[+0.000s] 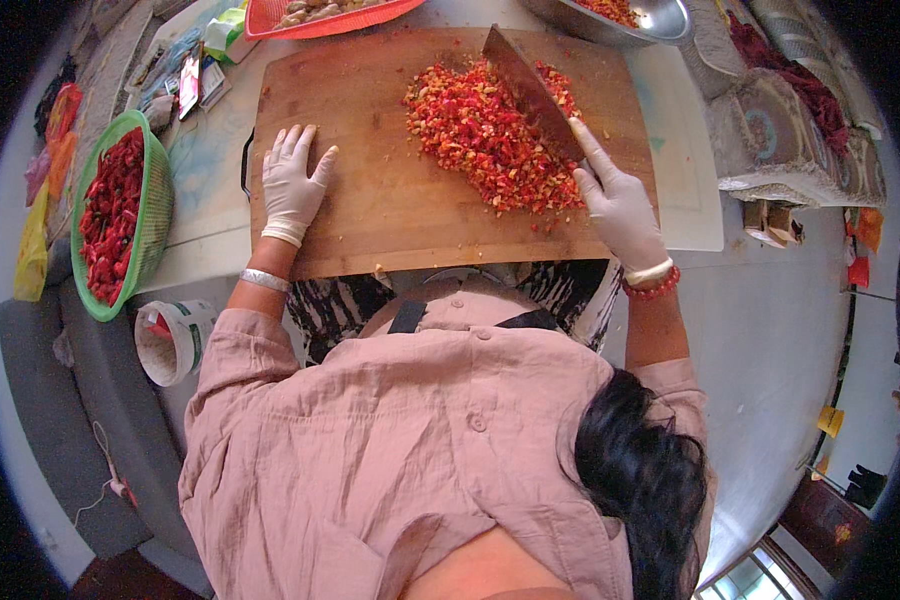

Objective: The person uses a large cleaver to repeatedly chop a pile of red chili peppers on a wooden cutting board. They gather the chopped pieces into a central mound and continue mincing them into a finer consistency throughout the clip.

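Observation:
My right hand (621, 217), in a pale thin glove, is closed around the handle of a wide-bladed cleaver (529, 86). The blade slants up and left across a heap of chopped red chili (472, 124), mixed with small pale yellow bits. That heap covers the right part of a wooden cutting board (345, 82). Gloved too, my left hand (294, 176) lies flat on the board's left side, fingers spread and holding nothing. Most of the cleaver's handle is hidden inside my right hand.
On the left stands a green plastic basket (161, 202) of whole red chilies. A red basket (337, 24) with ginger-like roots and a metal bowl (664, 19) of chopped chili sit beyond the board. A phone (190, 82) lies at upper left; a white bucket (166, 345) stands below the table.

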Action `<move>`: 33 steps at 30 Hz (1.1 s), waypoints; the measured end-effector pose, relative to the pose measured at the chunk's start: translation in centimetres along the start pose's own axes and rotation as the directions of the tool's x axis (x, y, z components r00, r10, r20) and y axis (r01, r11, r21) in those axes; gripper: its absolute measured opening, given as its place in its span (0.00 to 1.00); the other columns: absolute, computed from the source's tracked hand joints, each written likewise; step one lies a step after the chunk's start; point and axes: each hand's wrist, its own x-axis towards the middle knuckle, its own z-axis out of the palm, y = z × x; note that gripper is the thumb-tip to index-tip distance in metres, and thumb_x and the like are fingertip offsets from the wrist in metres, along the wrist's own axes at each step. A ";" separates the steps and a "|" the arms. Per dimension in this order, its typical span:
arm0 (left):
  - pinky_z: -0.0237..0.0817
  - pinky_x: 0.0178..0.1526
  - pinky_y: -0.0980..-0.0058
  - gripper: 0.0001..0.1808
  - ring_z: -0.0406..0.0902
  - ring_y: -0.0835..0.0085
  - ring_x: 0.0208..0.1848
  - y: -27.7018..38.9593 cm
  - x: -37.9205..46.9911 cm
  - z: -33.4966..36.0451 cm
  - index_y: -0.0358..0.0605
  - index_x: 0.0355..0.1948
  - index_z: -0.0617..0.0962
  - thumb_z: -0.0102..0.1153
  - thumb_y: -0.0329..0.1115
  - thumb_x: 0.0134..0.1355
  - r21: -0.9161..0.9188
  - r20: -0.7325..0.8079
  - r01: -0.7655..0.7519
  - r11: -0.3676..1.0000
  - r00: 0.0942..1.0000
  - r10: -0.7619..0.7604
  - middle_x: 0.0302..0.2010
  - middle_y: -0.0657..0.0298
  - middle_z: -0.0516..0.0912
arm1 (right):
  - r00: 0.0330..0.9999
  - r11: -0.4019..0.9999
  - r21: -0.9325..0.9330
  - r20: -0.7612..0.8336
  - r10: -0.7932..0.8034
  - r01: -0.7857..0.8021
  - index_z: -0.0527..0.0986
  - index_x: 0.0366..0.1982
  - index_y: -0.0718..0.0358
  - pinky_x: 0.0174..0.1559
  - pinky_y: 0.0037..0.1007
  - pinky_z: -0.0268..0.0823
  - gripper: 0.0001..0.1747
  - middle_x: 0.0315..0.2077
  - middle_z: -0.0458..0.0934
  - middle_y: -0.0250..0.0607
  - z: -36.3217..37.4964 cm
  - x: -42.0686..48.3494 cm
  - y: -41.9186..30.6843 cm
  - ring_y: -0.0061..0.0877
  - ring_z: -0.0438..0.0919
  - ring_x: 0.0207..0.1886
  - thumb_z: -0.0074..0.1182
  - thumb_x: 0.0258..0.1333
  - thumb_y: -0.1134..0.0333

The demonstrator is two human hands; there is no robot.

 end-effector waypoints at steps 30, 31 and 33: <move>0.46 0.63 0.58 0.30 0.58 0.59 0.63 0.1 0.1 -0.2 0.48 0.54 0.72 0.48 0.57 0.57 -0.013 0.005 0.006 1.000 1.000 -0.006 0.58 0.55 0.68 | 0.999 0.999 0.051 -0.040 0.006 -0.004 0.58 0.61 0.44 0.35 0.29 0.67 0.28 0.30 0.76 0.52 -0.4 -0.5 -1.1 0.32 0.78 0.32 0.46 0.58 0.68; 0.46 0.63 0.58 0.30 0.58 0.59 0.63 0.1 0.1 -0.2 0.48 0.53 0.72 0.48 0.57 0.57 -0.008 0.004 0.003 1.000 1.000 -0.003 0.58 0.55 0.68 | 0.998 0.997 0.072 -0.064 -0.015 0.020 0.58 0.61 0.44 0.35 0.29 0.67 0.29 0.30 0.76 0.52 -0.5 -0.5 -1.1 0.31 0.78 0.31 0.46 0.58 0.68; 0.46 0.63 0.58 0.30 0.58 0.59 0.63 -0.1 0.0 0.0 0.48 0.53 0.72 0.48 0.57 0.57 0.000 0.001 -0.001 1.000 1.000 0.001 0.57 0.55 0.69 | 0.991 0.992 0.109 -0.118 -0.057 0.070 0.57 0.61 0.45 0.35 0.28 0.67 0.29 0.29 0.76 0.53 -0.9 -0.3 -0.9 0.28 0.78 0.31 0.46 0.58 0.68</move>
